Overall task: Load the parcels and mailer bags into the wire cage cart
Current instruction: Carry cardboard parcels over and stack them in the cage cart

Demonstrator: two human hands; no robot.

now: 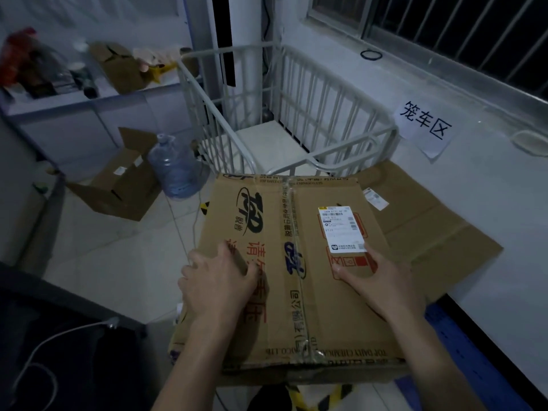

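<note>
A large taped cardboard parcel [326, 307] lies broad side up just before the near rim of the white wire cage cart [320, 99], its right part over a flattened cardboard sheet [430, 226] that lies along the left edge of the table [489, 188]. The left hand [219, 283] grips the parcel's left edge, fingers curled over it. The right hand [382, 280] rests flat on top with straight fingers, just beside the shipping label [342, 228]

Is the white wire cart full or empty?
Empty, as far as shows: inside the white wire cage cart only bare floor is visible. The big brown cardboard box hides its near edge.
</note>
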